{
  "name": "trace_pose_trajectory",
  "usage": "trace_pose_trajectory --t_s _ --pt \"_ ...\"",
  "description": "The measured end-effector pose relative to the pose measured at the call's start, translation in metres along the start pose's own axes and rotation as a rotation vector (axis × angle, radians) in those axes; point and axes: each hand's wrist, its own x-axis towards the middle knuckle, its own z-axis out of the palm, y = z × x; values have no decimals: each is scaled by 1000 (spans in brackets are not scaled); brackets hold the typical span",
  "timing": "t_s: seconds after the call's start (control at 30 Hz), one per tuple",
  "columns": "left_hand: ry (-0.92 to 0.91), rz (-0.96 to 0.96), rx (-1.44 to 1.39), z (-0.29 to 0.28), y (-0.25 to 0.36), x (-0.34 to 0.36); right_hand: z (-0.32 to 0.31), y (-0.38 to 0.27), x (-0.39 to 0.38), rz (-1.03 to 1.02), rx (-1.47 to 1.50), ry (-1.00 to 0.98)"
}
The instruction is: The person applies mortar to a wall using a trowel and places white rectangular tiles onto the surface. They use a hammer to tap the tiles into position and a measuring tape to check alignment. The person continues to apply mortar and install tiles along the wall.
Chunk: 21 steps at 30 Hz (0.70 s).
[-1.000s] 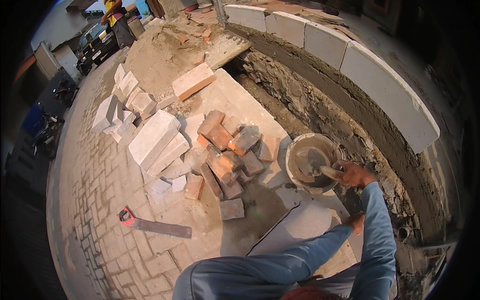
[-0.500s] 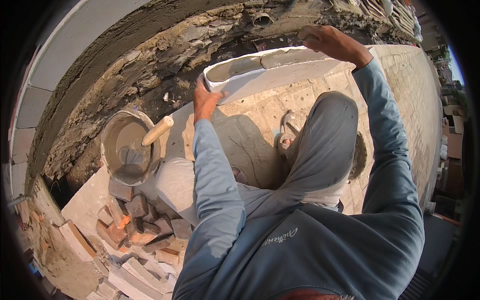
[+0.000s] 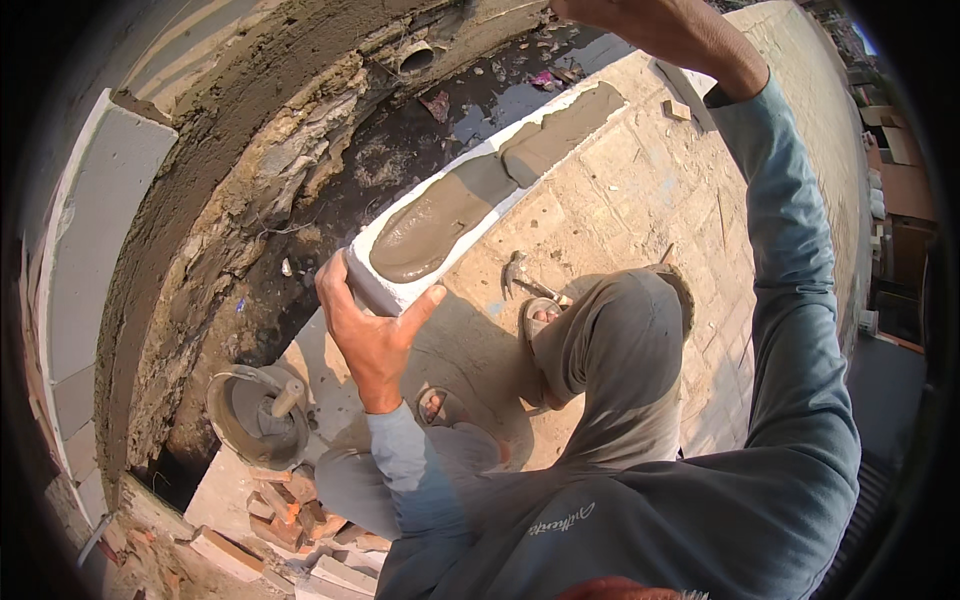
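White block [image 3: 378, 289] is sitting at 12 o'clock of centre, long axis running 8 to 2 beside the ditch [image 3: 470, 105]. Can't tell whether its near end is touching the pavement [image 3: 650, 200].

Left hand [image 3: 375, 335] is clamping the block's 8 o'clock end, thumb pressing one side, fingers wrapping the other. Right hand [image 3: 650, 22] is hanging past the far end, about 1–2 o'clock from the block's middle. Fingers are running off the top edge, so can't tell if they're apart, together or holding anything.

Grey mortar [image 3: 425, 230] is covering most of the block's upper face; the near patch is shining wet, a ragged step is breaking it mid-length.

Bucket [image 3: 228, 420] is standing at 8 o'clock from the left hand, a wooden-handled tool [image 3: 288, 398] sticking out. Bricks [image 3: 285, 510] are lying in a heap between 5 and 6 o'clock from the bucket.

Hammer [image 3: 515, 272] is lying at 2 o'clock from the left hand, just beside the right foot. Brick chunk [image 3: 677, 110] is lying at 2 from the block. Pipe mouth [image 3: 415, 58] is opening at 11 from the block. Low pale wall [image 3: 95, 260] is curving along 9–10 from the left hand.
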Motion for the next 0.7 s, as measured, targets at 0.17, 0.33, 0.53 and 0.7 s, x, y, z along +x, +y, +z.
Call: trace_pose_trajectory --t_s 0.17,0.33,0.53,0.7 --pt "-141 -36 116 24 81 29 -37 17 -80 242 249 -77" --pt "-209 24 408 45 196 57 -28 -20 -176 554 697 -327" --pt "-282 -177 637 74 325 98 -3 -76 -264 890 1212 -405" --pt "-292 -341 774 98 357 111 56 -113 -280 1452 1873 -206"
